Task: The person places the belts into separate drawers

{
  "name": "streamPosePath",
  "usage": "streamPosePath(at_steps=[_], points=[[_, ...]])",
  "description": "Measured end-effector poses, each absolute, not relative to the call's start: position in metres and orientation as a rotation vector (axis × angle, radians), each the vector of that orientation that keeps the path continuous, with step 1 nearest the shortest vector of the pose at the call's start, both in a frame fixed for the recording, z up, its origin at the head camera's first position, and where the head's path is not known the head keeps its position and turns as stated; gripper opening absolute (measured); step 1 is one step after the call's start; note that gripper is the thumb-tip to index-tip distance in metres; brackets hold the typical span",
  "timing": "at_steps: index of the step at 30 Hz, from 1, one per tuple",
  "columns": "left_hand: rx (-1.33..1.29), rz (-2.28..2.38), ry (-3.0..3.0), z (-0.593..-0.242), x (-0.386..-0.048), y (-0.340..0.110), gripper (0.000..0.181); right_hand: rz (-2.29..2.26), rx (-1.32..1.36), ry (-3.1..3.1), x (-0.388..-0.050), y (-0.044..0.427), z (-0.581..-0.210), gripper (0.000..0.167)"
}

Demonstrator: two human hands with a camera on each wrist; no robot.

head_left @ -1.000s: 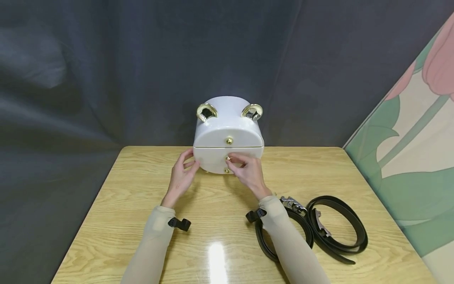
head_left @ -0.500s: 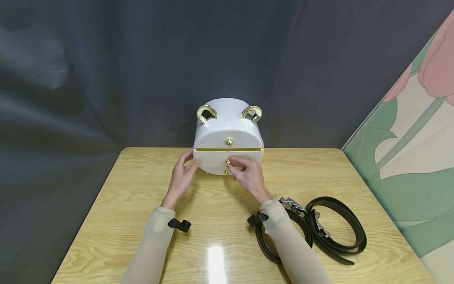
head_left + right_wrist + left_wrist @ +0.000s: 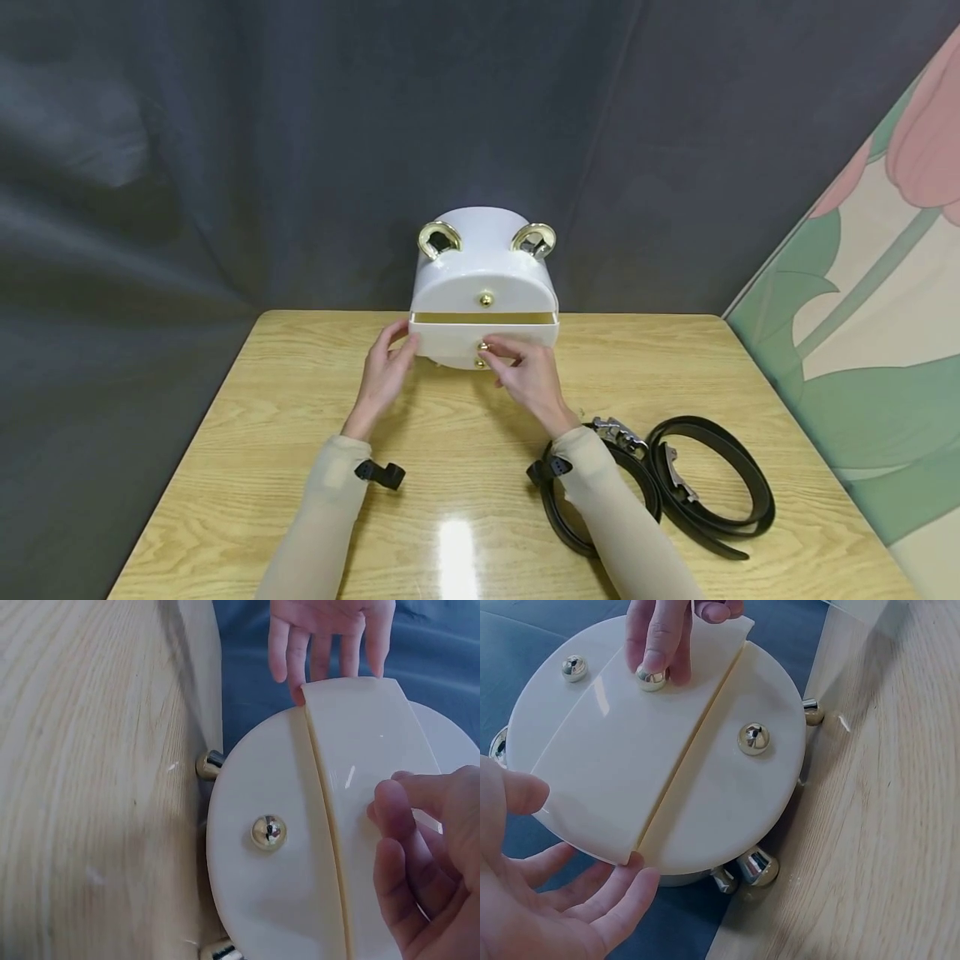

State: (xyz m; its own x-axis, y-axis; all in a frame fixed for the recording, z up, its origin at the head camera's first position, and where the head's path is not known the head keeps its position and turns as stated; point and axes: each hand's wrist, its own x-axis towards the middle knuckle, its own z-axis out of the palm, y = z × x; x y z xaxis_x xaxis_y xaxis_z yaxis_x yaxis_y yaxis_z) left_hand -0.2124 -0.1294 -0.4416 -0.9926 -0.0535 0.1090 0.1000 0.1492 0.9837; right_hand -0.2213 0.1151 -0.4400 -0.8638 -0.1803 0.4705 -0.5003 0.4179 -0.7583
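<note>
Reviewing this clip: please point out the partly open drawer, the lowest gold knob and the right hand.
Partly open drawer (image 3: 450, 338): head view, on its white front panel.
Lowest gold knob (image 3: 754, 739): left wrist view, on its rounded face.
Right hand (image 3: 530, 372): head view, on its back.

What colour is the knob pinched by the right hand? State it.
Shiny gold; the left wrist view shows the knob best.

wooden table (image 3: 300, 400): white box (image 3: 483, 271), 2 belts (image 3: 761, 487)

White box (image 3: 450, 292); gold knobs (image 3: 486, 299); black belts (image 3: 763, 492); beige sleeves (image 3: 311, 517); pink, green floral panel (image 3: 885, 333).
</note>
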Motion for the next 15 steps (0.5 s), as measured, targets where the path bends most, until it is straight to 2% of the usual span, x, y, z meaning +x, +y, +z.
streamPosePath(at_steps=[15], points=[[-0.030, -1.969, -2.286, -0.4420, -0.2138, -0.1295, 0.051, 1.497, 0.702, -2.389, -0.2215, 0.1173, -0.4368, 0.028]])
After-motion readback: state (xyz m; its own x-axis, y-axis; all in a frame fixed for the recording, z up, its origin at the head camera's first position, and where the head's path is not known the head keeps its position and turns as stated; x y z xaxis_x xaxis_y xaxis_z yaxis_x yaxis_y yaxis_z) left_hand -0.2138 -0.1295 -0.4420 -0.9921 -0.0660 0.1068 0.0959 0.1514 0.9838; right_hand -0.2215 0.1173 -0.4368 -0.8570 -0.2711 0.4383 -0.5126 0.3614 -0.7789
